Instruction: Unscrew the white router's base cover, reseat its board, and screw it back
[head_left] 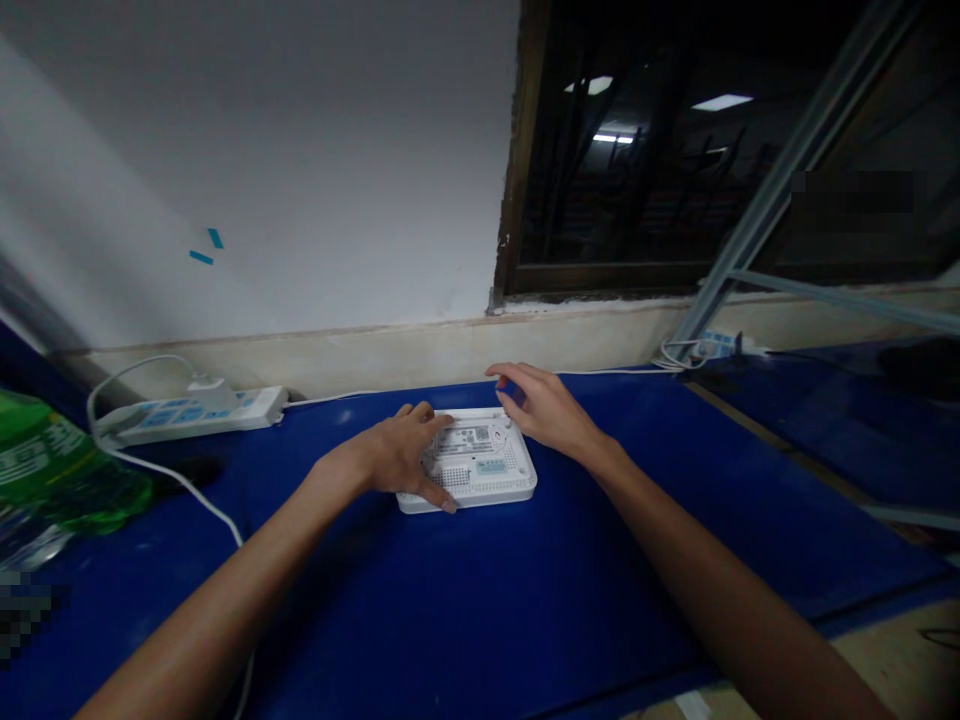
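A white router-like device (491, 467), with vent holes and printed labels on its upward face, lies flat on the blue tabletop. My left hand (401, 450) grips its left side, thumb at the near edge and fingers across toward the far edge. Over the far right corner is my right hand (547, 408), its fingers bent and the thumb apart from them. Nothing shows clearly between those fingers, and parts of the fingertips are hard to make out.
A white power strip (259, 408) with a plugged-in adapter (212, 394) lies at the left along the wall. Its white cable (187, 485) runs down past my left arm. Green bottles (60, 470) stand far left. A metal frame post (720, 275) rises at the right.
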